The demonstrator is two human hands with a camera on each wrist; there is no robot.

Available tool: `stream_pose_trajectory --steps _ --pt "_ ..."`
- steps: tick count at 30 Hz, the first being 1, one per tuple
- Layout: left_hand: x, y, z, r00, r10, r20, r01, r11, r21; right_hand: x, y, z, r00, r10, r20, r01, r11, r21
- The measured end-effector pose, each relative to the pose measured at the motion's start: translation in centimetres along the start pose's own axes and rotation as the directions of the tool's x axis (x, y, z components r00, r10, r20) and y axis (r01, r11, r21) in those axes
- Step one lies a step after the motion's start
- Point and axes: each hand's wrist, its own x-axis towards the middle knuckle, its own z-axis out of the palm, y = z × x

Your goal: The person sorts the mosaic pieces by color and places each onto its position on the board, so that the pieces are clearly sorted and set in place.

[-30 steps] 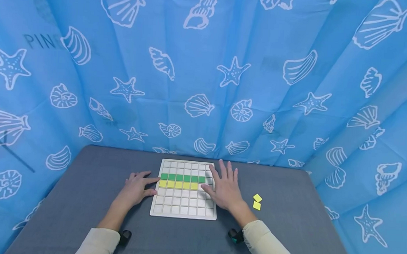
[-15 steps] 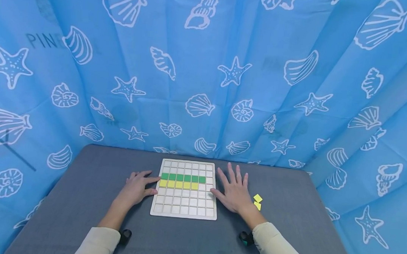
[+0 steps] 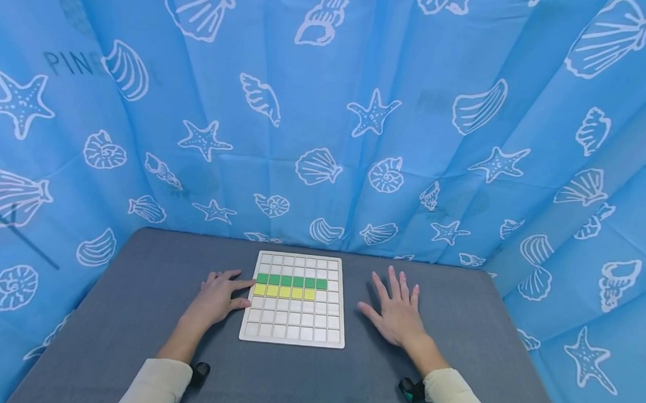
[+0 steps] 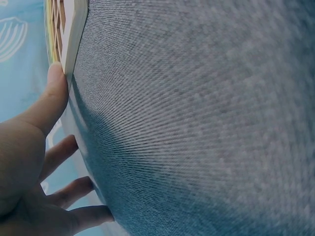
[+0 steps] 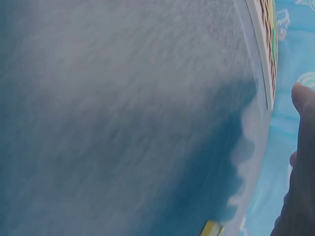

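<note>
A white gridded board point(image 3: 292, 334) lies on the grey table. One row holds several green square tiles point(image 3: 286, 280), and the row just below it holds several yellow square tiles point(image 3: 284, 292). My left hand point(image 3: 216, 299) rests at the board's left edge, thumb and index finger touching the rim. In the left wrist view the thumb point(image 4: 49, 98) lies against the board's side point(image 4: 75, 39). To the right of the board hovers my right hand point(image 3: 399, 319), fingers spread, holding nothing. Loose yellow tiles point(image 5: 211, 228) show at the bottom of the right wrist view; my right hand hides them in the head view.
A blue curtain point(image 3: 326, 117) with white shells and starfish hangs behind and beside the table point(image 3: 272, 379). Dark bands with small devices point(image 3: 412, 390) sit at both wrists.
My right hand has moved off the board to the right, over the spot where the two loose yellow tiles lay. The left hand stays at the board's edge.
</note>
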Motion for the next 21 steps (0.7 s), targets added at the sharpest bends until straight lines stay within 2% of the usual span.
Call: stream_pose_trajectory --steps 9,16,21 --pt "0.0 0.0 0.1 1.0 -0.008 -0.008 0.008 1.0 -0.006 -1.3 2.6 -1.3 0.999 0.04 -0.008 -0.04 0.999 0.016" --pt "0.0 -0.1 0.1 1.0 -0.001 -0.01 0.001 1.0 -0.012 -2.4 4.5 -1.3 0.999 -0.003 -0.033 0.007 0.993 0.121" --pt "0.1 -0.2 0.1 1.0 0.0 -0.018 0.0 1.0 -0.014 -2.8 5.5 -1.2 0.999 0.001 -0.035 0.005 0.984 0.175"
